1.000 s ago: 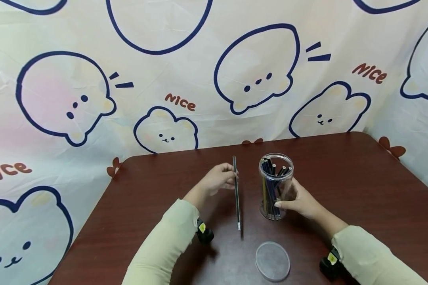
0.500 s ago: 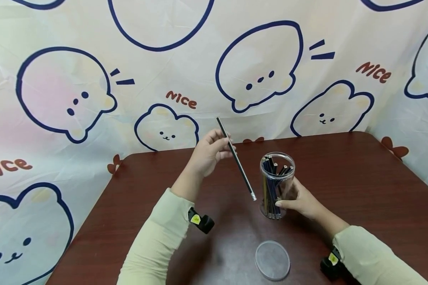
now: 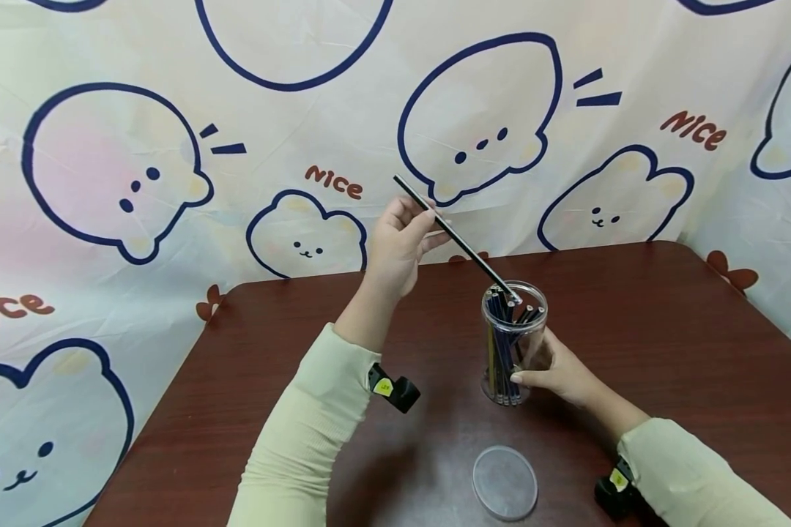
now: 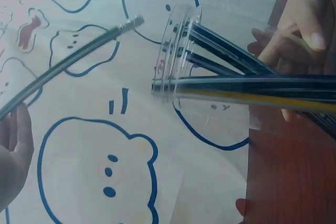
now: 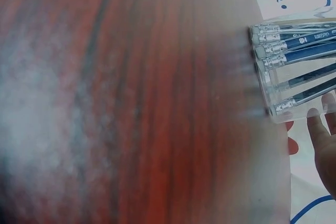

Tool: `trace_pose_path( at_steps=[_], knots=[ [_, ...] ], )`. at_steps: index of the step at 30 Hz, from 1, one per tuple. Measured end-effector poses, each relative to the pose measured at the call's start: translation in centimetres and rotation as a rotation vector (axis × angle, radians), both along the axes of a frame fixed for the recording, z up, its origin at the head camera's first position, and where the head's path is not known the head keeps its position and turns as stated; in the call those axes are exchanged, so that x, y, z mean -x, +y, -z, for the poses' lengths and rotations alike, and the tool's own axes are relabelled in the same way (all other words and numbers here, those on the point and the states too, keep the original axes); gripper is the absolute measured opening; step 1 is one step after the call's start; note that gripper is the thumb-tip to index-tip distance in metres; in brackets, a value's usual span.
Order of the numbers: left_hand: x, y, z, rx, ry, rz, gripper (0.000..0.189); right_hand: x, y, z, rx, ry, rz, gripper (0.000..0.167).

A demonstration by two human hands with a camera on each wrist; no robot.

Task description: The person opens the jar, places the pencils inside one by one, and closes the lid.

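Note:
My left hand (image 3: 400,245) pinches a dark pencil (image 3: 458,238) high above the table. Its eraser end slants down to the mouth of a clear plastic jar (image 3: 484,315) in the head view. In the left wrist view the pencil's eraser end (image 4: 130,23) appears apart from the jar's rim (image 4: 173,51). Low on its right side, my right hand (image 3: 556,368) grips the upright jar. Several pencils (image 5: 310,53) stand inside, eraser ends at the bottom; most are dark, one is yellow.
A round clear lid (image 3: 504,483) lies flat on the brown wooden table (image 3: 290,439), in front of the jar. Behind the table hangs a pale cloth (image 3: 290,132) printed with cartoon bears.
My left hand has risen with the pencil and tilted it from near upright to a slant. Its eraser end has moved right and up to the jar's mouth. The right hand stays on the jar.

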State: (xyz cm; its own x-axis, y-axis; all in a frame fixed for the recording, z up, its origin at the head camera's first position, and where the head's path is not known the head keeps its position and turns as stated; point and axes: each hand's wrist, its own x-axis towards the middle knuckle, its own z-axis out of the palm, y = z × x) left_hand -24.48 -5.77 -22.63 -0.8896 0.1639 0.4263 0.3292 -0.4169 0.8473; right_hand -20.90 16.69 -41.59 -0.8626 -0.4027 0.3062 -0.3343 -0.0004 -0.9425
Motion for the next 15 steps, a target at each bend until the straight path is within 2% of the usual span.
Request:
trace_pose_path(
  at_steps=[3, 7, 10, 15],
  knots=[
    [0.0, 0.6, 0.1, 0.043, 0.022, -0.027, 0.007, 0.0, 0.0, 0.0, 0.015, 0.010, -0.016, 0.057],
    [0.3, 1.4, 0.5, 0.092, 0.045, -0.032, 0.010, 0.0, 0.0, 0.1, 0.028, 0.017, -0.033, 0.060],
    [0.5, 2.0, 1.1, 0.113, 0.069, -0.020, 0.012, 0.0, 0.0, 0.1, 0.027, 0.009, -0.031, 0.063],
    [0.8, 2.9, 2.6, 0.171, 0.153, -0.037, 0.017, 0.0, 0.0, 0.1, 0.027, 0.007, -0.027, 0.060]
  ],
)
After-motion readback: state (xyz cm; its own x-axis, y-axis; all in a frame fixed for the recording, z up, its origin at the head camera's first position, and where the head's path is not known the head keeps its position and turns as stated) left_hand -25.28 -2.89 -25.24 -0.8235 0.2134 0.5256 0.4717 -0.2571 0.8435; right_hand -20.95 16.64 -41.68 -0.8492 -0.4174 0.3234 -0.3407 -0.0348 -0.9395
